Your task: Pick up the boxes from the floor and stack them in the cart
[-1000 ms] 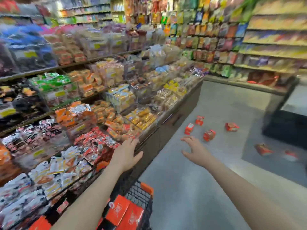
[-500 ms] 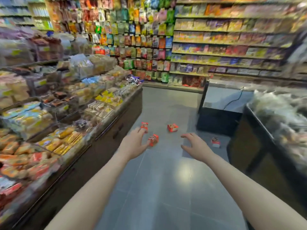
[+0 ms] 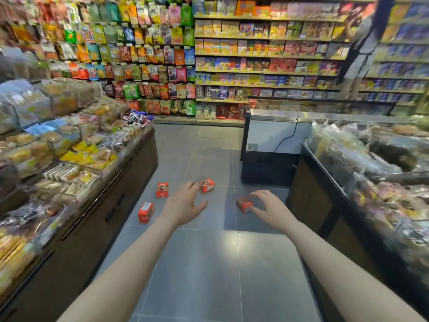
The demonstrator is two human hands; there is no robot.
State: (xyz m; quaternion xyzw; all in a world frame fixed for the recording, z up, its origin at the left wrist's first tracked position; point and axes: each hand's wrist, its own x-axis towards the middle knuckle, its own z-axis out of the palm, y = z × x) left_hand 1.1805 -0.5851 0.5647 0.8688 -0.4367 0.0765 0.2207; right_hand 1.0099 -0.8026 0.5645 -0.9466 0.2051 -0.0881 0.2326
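Several small red boxes lie scattered on the grey tiled floor ahead. One box (image 3: 146, 212) lies nearest the left counter, another (image 3: 162, 189) stands behind it, a third (image 3: 207, 185) sits just past my left hand, and a fourth (image 3: 244, 204) lies by my right hand. My left hand (image 3: 184, 204) reaches forward with fingers spread, holding nothing. My right hand (image 3: 271, 209) is also stretched out, fingers apart and empty, above the floor and apart from the boxes. The cart is out of view.
A long snack counter (image 3: 130, 173) lines the left of the aisle. A freezer chest (image 3: 274, 145) and a display bin (image 3: 348, 182) full of wrapped goods stand on the right. Tall stocked shelves (image 3: 255, 56) close the far end.
The view has swung right, away from the cart, and moved down the aisle. The boxes on the floor are nearer. Both hands stay outstretched and empty.
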